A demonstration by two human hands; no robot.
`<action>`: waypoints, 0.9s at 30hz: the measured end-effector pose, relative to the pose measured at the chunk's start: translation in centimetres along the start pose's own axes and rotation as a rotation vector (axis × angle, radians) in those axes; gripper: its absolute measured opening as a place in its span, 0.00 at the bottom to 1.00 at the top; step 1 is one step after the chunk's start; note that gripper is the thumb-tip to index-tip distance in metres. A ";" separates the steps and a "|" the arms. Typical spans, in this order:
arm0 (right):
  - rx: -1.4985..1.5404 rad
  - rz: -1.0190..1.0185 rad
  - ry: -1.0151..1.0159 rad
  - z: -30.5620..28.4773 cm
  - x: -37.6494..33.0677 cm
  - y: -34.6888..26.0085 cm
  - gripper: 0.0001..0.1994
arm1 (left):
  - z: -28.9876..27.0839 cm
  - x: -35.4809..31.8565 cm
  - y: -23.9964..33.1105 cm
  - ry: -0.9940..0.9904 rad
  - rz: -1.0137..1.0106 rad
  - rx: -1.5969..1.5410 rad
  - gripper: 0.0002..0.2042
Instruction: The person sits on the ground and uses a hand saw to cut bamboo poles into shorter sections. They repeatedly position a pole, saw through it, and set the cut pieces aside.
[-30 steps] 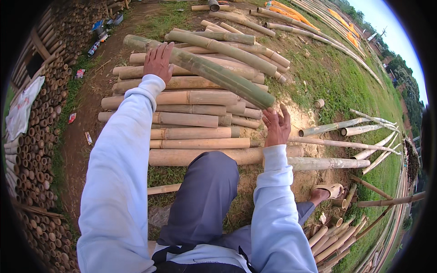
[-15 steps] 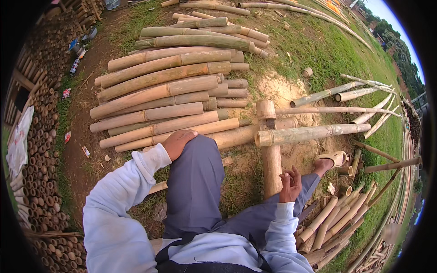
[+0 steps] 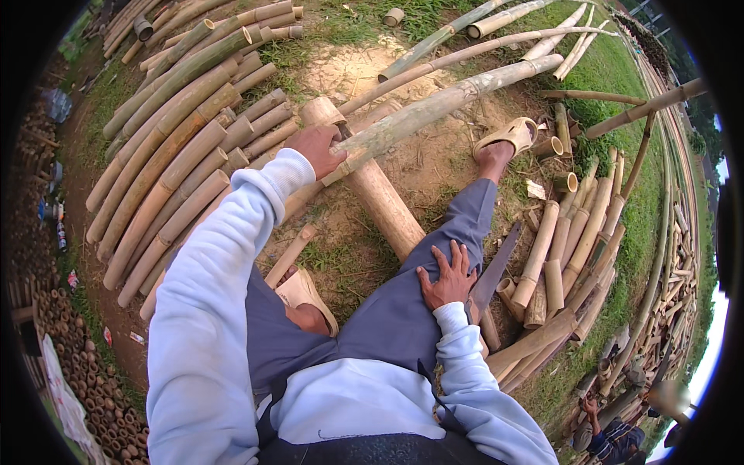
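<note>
Beside the thick log, the left hand curls its fingers on the pole; right hand splayed; firm grip should steady it.

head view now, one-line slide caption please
Left hand at the near end of a long bamboo pole, right hand spread on the right thigh.

Bamboo pole partly hidden by L hand; R sleeve cut off @ btm
</note>
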State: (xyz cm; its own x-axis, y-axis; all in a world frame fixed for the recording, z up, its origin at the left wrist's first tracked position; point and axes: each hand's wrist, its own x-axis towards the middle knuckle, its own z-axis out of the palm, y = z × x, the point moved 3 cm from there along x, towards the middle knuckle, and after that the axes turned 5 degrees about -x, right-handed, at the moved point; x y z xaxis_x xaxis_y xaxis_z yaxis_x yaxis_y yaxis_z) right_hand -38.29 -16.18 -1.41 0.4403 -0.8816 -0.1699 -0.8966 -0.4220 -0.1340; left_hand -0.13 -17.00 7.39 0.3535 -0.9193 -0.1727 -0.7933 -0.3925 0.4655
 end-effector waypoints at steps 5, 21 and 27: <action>0.072 0.019 0.022 -0.3 0.4 0.8 0.26 | 6.9 9.9 4.7 -0.020 -0.023 0.158 0.29; 0.169 -0.012 0.143 -0.2 0.6 2.1 0.23 | 8.0 15.2 7.2 -0.256 -0.162 0.312 0.40; 0.124 -0.003 0.106 -0.1 0.5 1.6 0.23 | 0.5 3.9 -2.2 -0.125 -0.063 0.404 0.36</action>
State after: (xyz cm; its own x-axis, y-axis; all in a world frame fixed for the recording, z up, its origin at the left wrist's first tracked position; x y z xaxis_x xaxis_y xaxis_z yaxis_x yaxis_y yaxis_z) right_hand -39.49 -17.29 -1.61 0.4298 -0.9005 -0.0660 -0.8797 -0.4011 -0.2555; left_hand 2.74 -19.69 5.26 0.3642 -0.8799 -0.3052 -0.9114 -0.4042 0.0776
